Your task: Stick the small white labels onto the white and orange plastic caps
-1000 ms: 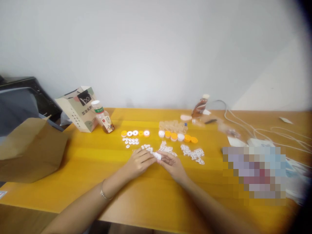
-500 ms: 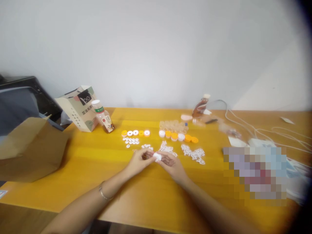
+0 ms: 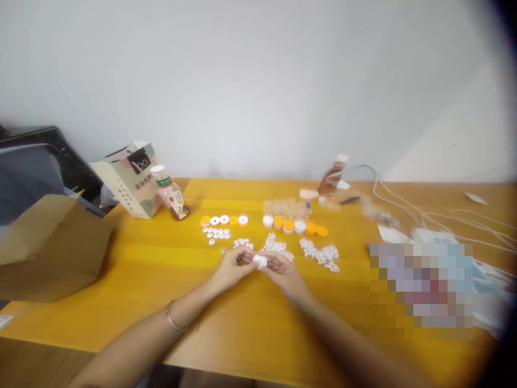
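Observation:
Between the fingertips of both hands is a small round white plastic piece [image 3: 260, 262], held just above the table. My left hand [image 3: 235, 265] pinches it from the left, and my right hand [image 3: 284, 272] grips its right side. Just beyond the fingers lie flat white lace-like pieces [image 3: 276, 246] and a few small white parts [image 3: 243, 243]. A second heap of flat white openwork pieces [image 3: 320, 253] is to the right of my right hand. Small white round caps [image 3: 216, 233] lie in rows to the left.
Orange and white round discs stand in a left row [image 3: 224, 220] and a right row [image 3: 294, 225], with clear small containers [image 3: 286, 208] behind. A cardboard box [image 3: 52, 248], paper bag [image 3: 129, 180] and bottle [image 3: 169, 191] are left; another bottle [image 3: 333, 175] and cables [image 3: 404, 205] are right.
The white piece has turned slightly between my fingertips. Both hands keep nearly the same place, and the things on the table have not moved.

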A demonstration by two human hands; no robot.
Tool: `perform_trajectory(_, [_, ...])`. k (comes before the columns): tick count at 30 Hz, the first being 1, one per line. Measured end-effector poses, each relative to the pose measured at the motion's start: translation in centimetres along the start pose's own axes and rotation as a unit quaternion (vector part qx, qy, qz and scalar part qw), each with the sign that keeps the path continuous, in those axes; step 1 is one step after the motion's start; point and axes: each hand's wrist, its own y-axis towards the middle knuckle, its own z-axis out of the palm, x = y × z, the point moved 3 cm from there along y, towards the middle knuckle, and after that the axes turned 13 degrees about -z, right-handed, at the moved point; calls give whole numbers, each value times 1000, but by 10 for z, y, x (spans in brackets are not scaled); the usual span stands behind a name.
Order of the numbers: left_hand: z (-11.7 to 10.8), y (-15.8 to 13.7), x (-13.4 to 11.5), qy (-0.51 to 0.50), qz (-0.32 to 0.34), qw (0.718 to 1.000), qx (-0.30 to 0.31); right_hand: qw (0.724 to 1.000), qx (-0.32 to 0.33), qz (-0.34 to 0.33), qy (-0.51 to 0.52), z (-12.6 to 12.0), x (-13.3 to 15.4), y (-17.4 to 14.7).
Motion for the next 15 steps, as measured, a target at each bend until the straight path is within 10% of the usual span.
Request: perform_trajectory(15, [-1,2,0,-2,-15,1000,9,999,-15,26,-19,-3,-4,0])
